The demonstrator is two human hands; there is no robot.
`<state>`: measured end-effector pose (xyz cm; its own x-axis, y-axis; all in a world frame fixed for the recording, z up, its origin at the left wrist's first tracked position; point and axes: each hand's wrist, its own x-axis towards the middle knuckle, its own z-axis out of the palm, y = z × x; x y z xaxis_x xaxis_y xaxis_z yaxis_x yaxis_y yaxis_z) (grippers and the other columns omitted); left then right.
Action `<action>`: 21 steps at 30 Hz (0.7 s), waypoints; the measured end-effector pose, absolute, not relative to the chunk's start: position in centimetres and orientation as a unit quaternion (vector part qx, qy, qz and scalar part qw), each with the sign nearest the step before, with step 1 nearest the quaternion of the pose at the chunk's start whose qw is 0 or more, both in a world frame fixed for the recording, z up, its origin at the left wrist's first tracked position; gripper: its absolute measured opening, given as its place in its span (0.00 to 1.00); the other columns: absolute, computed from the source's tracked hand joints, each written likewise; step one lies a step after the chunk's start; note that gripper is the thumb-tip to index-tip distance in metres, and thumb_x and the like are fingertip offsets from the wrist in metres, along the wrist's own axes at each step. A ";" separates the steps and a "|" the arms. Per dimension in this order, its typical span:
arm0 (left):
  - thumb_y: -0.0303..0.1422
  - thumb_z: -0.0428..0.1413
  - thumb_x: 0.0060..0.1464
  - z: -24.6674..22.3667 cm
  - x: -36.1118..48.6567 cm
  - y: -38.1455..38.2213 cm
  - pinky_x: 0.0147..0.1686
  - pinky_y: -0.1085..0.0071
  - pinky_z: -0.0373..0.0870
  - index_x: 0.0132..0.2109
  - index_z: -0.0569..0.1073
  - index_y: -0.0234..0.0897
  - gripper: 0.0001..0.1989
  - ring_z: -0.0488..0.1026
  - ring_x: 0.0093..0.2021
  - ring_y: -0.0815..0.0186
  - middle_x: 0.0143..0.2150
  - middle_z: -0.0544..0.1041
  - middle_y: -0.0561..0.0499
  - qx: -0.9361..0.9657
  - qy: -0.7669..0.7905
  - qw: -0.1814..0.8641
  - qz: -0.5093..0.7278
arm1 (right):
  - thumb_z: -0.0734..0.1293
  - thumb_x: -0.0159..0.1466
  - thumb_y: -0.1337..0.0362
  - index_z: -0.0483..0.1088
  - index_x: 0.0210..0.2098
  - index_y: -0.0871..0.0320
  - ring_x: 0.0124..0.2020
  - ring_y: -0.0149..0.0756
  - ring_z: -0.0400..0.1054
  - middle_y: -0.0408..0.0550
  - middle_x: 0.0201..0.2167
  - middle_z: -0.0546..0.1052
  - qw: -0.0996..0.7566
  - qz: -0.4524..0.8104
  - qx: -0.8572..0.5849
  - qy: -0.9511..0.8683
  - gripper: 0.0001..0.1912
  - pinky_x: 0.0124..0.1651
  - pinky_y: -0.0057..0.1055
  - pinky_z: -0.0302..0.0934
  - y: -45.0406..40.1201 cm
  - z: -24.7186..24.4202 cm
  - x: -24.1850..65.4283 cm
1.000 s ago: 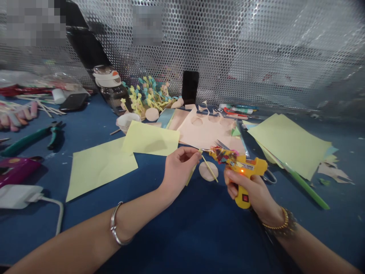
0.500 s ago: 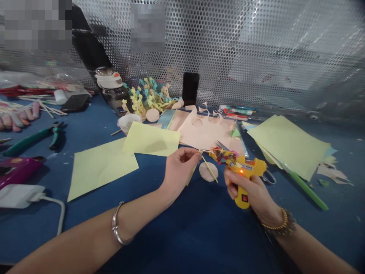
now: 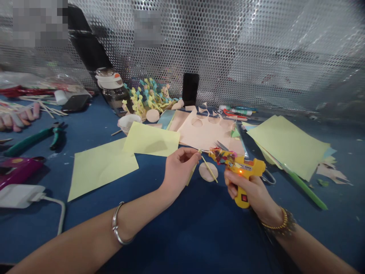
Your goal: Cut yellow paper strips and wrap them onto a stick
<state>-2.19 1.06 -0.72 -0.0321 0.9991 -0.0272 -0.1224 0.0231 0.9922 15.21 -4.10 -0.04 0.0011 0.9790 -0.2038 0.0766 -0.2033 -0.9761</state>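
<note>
My left hand pinches a thin wooden stick between its fingertips, with a narrow pale yellow paper strip hanging below it. My right hand grips a yellow hot glue gun with a lit orange lamp and colourful stickers. The gun's nozzle points left, very close to the stick's tip, and any contact is hidden. Just below lies a round peach paper disc, with a second wooden stick resting across it.
Pale yellow paper sheets lie left and right on the blue table. Behind stand peach card with round holes, yellow-blue paper curls, a jar, and an upright phone. Green-handled pliers lie left; perforated metal sheeting stands behind.
My hands and the glue gun have shifted only slightly. The view has moved a little, and nothing has been taken hold of or let go.
</note>
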 end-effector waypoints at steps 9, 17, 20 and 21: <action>0.34 0.62 0.46 -0.7 -2.3 1.0 0.31 0.74 0.67 0.32 0.75 0.35 0.07 0.71 0.28 0.70 0.28 0.76 0.52 0.452 0.475 0.535 0.534 | 0.68 0.57 0.50 0.66 0.25 0.58 0.16 0.27 0.58 0.38 0.13 0.63 0.412 0.429 -0.600 -0.535 0.17 0.19 0.25 0.54 -3.9 0.6 16.2; 0.35 0.62 0.46 -1.3 -2.4 1.5 0.30 0.73 0.67 0.33 0.75 0.36 0.08 0.71 0.29 0.69 0.28 0.76 0.51 0.470 0.464 0.529 0.533 | 0.68 0.55 0.56 0.66 0.43 0.49 0.26 0.34 0.62 0.44 0.30 0.69 0.424 0.271 -0.619 -0.603 0.16 0.24 0.30 0.58 -7.3 3.0 21.2; 0.34 0.62 0.46 -1.2 -2.3 1.7 0.30 0.72 0.67 0.31 0.75 0.36 0.07 0.71 0.29 0.69 0.29 0.76 0.50 0.476 0.465 0.532 0.524 | 0.71 0.49 0.52 0.65 0.37 0.47 0.24 0.38 0.60 0.46 0.27 0.68 0.325 0.123 -0.687 -0.638 0.18 0.24 0.35 0.53 -9.0 1.7 25.1; 0.34 0.62 0.45 -1.1 -2.2 1.8 0.30 0.72 0.66 0.31 0.75 0.36 0.06 0.71 0.29 0.69 0.29 0.76 0.50 0.474 0.465 0.536 0.521 | 0.73 0.45 0.52 0.65 0.36 0.46 0.28 0.42 0.62 0.49 0.31 0.69 0.305 0.072 -0.706 -0.635 0.21 0.27 0.37 0.54 -9.5 1.0 26.5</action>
